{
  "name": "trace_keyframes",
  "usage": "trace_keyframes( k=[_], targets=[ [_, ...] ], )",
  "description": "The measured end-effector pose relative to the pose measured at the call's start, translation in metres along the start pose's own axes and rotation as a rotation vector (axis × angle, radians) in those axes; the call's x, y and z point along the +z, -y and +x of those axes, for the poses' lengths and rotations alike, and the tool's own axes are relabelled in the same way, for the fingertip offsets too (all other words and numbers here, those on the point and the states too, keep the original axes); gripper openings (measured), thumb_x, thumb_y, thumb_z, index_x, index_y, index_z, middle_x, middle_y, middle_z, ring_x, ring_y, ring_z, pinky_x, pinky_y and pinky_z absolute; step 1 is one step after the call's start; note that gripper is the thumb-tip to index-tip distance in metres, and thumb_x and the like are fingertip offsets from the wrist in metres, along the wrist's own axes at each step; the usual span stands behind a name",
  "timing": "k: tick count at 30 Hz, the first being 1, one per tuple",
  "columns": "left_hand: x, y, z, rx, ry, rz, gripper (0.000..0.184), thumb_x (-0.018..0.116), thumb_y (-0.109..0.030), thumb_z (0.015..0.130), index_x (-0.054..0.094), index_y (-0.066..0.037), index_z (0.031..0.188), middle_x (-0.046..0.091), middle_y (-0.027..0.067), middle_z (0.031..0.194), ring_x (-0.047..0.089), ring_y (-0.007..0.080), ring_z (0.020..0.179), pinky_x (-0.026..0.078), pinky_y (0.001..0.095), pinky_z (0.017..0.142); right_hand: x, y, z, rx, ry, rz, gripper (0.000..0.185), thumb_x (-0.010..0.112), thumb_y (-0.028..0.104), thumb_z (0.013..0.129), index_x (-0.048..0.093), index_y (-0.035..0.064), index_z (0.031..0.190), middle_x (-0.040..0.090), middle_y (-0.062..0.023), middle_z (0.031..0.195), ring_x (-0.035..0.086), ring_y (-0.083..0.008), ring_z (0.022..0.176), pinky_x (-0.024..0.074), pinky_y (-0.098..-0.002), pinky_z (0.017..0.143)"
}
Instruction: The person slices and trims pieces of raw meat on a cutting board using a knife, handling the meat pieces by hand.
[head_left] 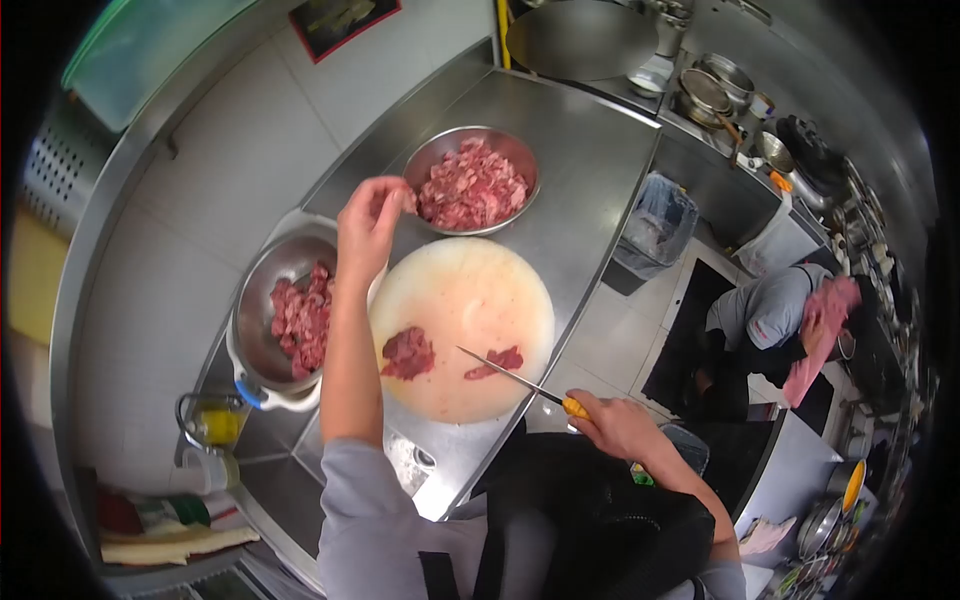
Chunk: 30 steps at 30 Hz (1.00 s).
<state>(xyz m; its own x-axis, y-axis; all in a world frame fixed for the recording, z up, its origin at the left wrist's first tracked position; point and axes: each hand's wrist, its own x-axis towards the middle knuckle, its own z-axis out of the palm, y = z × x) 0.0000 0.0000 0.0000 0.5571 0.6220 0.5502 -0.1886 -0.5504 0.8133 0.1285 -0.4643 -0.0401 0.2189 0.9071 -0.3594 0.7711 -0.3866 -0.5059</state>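
My right hand (pixel 622 428) is wrapped round the yellow handle of a knife (pixel 520 380). The thin blade points left over the round white cutting board (pixel 460 270), beside a small strip of red meat (pixel 497 364). A larger piece of meat (pixel 408 354) lies on the board's left part. My left hand (pixel 372 222) is raised at the near left rim of a metal bowl (pixel 535 190) heaped with cut meat (pixel 474 186). Its fingers are pinched together, and whatever they may hold is too small to tell. My left forearm partly covers a second metal bowl (pixel 258 290) with meat chunks (pixel 302 318).
The board and bowls stand on a steel counter (pixel 590 140). A lined bin (pixel 655 225) is beyond its right edge. To the right, a person in a grey shirt (pixel 765 305) handles a pink cloth (pixel 825 325). A jug of yellow liquid (pixel 218 425) stands at lower left.
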Motion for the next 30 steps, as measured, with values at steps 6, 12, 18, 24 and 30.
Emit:
trace_keyframes(
  k=[6,12,18,24,30],
  targets=[
    [0.051,0.117,0.102,-0.161,0.082,0.422,0.034,0.068,-0.019,0.107,0.069,-0.004,0.138,0.08,0.0178,0.121,0.077,0.0338,0.112,0.058,0.0414,0.1,0.0,0.001,-0.03,0.191,-0.162,0.144,0.044,0.065,0.037,0.107,0.057,0.0164,0.145,0.078,-0.025,0.1,0.074,-0.0503,0.09,0.0587,-0.0585,0.081],
    [0.068,0.192,0.076,-0.425,0.398,0.691,0.072,0.075,-0.021,0.097,0.048,-0.01,0.163,0.062,0.0271,0.151,0.063,0.0456,0.135,0.048,0.0505,0.12,0.017,-0.013,-0.069,0.389,-0.308,0.176,0.044,0.069,0.036,0.105,0.061,0.0144,0.142,0.076,-0.0267,0.09,0.074,-0.0507,0.086,0.0589,-0.0586,0.078],
    [0.078,0.172,0.064,-0.206,0.455,0.616,0.052,0.075,-0.012,0.095,0.066,-0.003,0.146,0.071,0.0253,0.139,0.069,0.0414,0.129,0.054,0.0474,0.112,0.03,-0.026,-0.08,0.437,-0.425,0.166,0.047,0.07,0.036,0.105,0.061,0.0126,0.145,0.076,-0.0287,0.095,0.074,-0.0508,0.09,0.0596,-0.0576,0.079],
    [0.079,0.063,-0.018,-0.304,0.635,0.277,0.02,0.077,-0.01,0.098,0.074,-0.002,0.116,0.078,0.0101,0.105,0.074,0.0187,0.097,0.058,0.0337,0.089,0.035,-0.04,-0.068,0.401,-0.433,0.254,0.046,0.07,0.034,0.105,0.06,0.0126,0.145,0.075,-0.0295,0.097,0.072,-0.0524,0.091,0.058,-0.0575,0.08],
    [0.105,-0.004,-0.192,-0.346,0.84,0.373,0.016,0.08,-0.009,0.095,0.072,-0.003,0.107,0.075,0.0083,0.093,0.073,0.0208,0.089,0.058,0.0341,0.086,0.028,-0.051,-0.054,0.336,-0.417,0.276,0.045,0.068,0.034,0.106,0.06,0.0138,0.146,0.076,-0.0281,0.097,0.072,-0.0525,0.092,0.0571,-0.0577,0.08]
  ],
)
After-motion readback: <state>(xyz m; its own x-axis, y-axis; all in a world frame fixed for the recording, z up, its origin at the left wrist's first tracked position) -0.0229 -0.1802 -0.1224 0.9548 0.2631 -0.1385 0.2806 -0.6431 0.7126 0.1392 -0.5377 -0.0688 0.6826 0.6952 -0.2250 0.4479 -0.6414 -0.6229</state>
